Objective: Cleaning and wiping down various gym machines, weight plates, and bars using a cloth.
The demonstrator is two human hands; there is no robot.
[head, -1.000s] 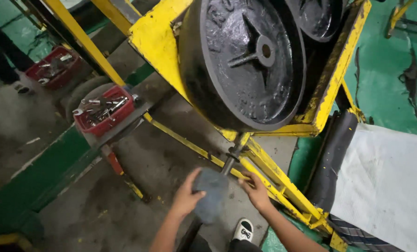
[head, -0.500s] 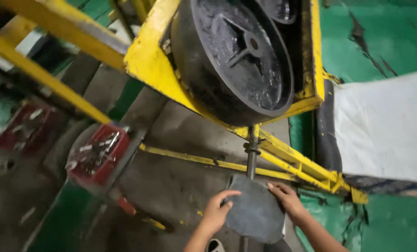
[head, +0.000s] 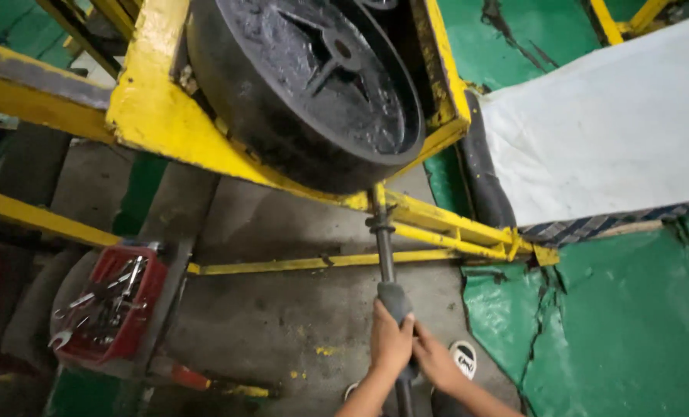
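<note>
I grip the long dark bar with both hands, low on its padded grey sleeve. My left hand is clenched around the sleeve from the left, and my right hand wraps the bar just below it, the two touching. The bar runs up from my hands to a collar at the yellow steel frame, directly beneath the large black cast wheel that sits tilted in the frame.

Hazards from this position:

1. Slip of grip. Both hands sit close together on one short section. If the sleeve turns or slides on the bar, I judge the hands could slide off and leverage is lost abruptly.
2. Bar disengaging at the collar. I cannot tell from this angle how the upper end is seated (the wheel's edge shadows the joint). A partial seat could let the bar pop free under load.
3. Load shift. The wheel overhangs the frame's lower rail. A jolt could rock it toward me.
4. Footing. My shoe stands just beside the bar's lower end, on concrete floor next to cracked green flooring. A released bar could strike the foot.
5. The red tray of spanners lies well to the left, clear of the bar.
</note>
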